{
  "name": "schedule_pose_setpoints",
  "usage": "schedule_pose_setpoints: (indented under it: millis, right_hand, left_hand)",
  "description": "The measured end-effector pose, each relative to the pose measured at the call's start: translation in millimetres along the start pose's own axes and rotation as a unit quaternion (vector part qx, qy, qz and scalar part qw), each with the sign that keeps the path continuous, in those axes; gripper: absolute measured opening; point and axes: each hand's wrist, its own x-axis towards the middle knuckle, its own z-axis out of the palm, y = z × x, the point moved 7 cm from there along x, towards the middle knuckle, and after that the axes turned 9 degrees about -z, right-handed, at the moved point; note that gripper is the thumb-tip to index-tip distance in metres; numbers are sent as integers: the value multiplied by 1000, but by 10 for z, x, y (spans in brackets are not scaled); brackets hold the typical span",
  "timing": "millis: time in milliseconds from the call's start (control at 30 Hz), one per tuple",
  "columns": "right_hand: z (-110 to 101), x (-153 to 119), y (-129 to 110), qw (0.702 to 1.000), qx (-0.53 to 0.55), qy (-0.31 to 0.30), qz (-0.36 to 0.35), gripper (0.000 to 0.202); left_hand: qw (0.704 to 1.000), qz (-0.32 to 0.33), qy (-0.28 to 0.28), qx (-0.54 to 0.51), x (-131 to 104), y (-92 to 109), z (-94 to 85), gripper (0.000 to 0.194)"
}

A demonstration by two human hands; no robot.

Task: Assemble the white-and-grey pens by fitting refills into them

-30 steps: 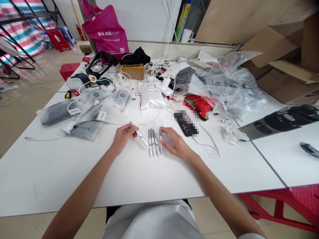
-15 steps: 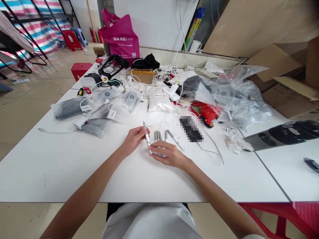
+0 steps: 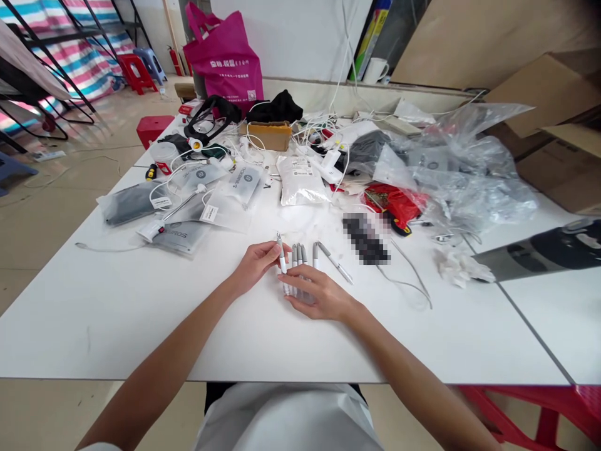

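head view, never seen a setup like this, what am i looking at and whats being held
There is no machine here: these are a person's two bare hands, pictured from one camera worn on the head, looking forward and down. The left hand has a pen in its grip. The right hand seems to touch that pen's lower part, its fingers over other pens in a row. A slanting pen lies beside them on the white table. Farther back are a white packet and clear plastic.
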Motion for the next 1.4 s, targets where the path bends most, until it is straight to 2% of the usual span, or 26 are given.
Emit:
schedule_pose_setpoints:
  millis: [133, 333, 467, 667, 900, 1200, 1400]
  right_hand:
    - [28, -7, 2, 999, -38, -15, -5, 58]
    - [21, -17, 12, 998, 22, -33, 38, 61]
    - [33, -27, 5, 995, 49, -51, 66, 59]
    - [85, 14, -69, 996, 46, -64, 29, 51]
    - [84, 10, -81, 998, 34, -43, 11, 53]
    - [94, 12, -91, 999, 30, -45, 5, 57]
    - [66, 21, -64, 999, -11, -46, -8, 60]
  left_hand:
    - [1000, -7, -10, 0, 1, -2, 23, 41]
    - [997, 3, 64, 33, 48, -71, -126, 38]
    - [995, 5, 81, 55, 58, -95, -151, 38]
    - [995, 1, 74, 67, 36, -71, -105, 45]
    - [994, 0, 82, 74, 29, -61, -118, 45]
    - [994, 4, 77, 78, 19, -34, -80, 42]
    - [994, 4, 83, 67, 17, -47, -96, 40]
